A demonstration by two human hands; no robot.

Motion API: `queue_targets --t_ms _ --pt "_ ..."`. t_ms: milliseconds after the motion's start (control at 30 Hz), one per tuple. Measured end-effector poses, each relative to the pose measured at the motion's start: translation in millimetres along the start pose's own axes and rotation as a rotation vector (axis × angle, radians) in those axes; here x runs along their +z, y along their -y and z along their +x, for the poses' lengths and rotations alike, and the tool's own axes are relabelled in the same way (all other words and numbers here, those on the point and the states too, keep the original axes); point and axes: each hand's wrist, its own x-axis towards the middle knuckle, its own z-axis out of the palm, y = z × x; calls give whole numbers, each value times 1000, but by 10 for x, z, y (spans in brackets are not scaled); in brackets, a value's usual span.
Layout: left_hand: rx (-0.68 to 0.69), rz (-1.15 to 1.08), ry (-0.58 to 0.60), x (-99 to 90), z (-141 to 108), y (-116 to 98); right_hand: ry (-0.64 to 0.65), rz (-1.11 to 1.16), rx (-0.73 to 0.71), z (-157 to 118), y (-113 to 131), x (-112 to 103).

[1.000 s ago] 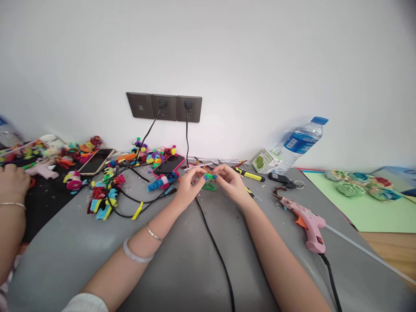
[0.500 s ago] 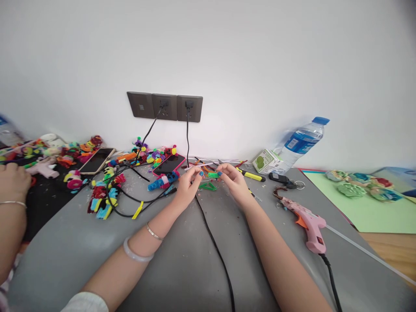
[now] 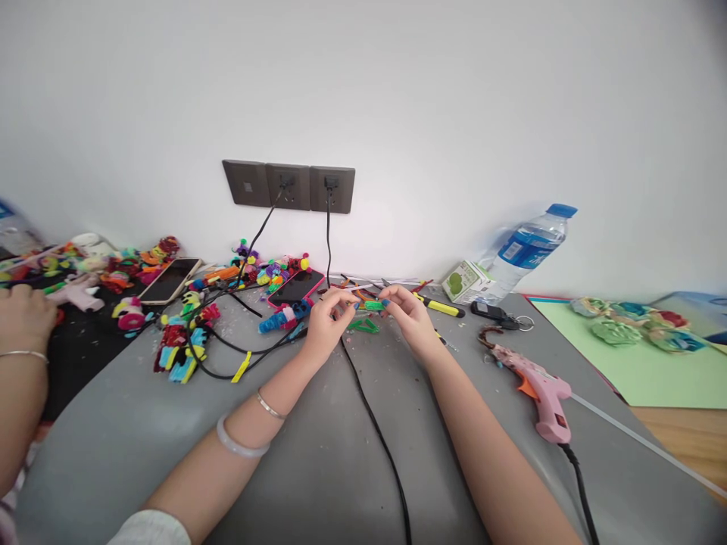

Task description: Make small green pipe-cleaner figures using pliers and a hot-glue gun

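While the right hand point(image 3: 410, 319) has its fingers clamped on a small green piece point(image 3: 373, 306) above the counter point(image 3: 318, 454), the left hand point(image 3: 328, 324) is poised just beside the piece's other end; whether its fingers pinch anything cannot be told. A green triangular loop point(image 3: 366, 326) lies just below the hands, and a pink glue gun point(image 3: 546, 397) rests well apart to the right.

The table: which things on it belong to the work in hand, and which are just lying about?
Work in hand:
green piece, in the right hand's fingers, beside the left hand
green triangle between the hands, probably
glue gun, possibly, though untouched

Lying about, it seems:
bottle
key fob
pink-edged phone
box
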Motion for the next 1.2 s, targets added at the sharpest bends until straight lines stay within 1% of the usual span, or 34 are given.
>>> queue_targets --t_ms 133,367,633,733,933,1067,1133,1200 --pt "27 -3 -1 5 0 7 -3 4 -3 -4 8 7" --pt "-47 -34 -15 16 -10 -33 -3 15 -3 -1 -3 6" --pt "-32 12 39 -11 0 -51 -6 -10 -13 3 -22 2" --pt "-62 14 63 1 -1 -46 -11 -8 -13 4 -26 4" --pt "-132 -32 64 33 -10 -71 -15 3 -2 -1 -15 5" --pt "-203 -59 65 39 -28 -110 -5 5 -9 -1 -3 9" --pt "-195 -57 86 41 -35 -120 -4 7 -8 1 0 10" --pt "-146 -42 124 43 -38 -123 -2 9 -1 0 4 13"
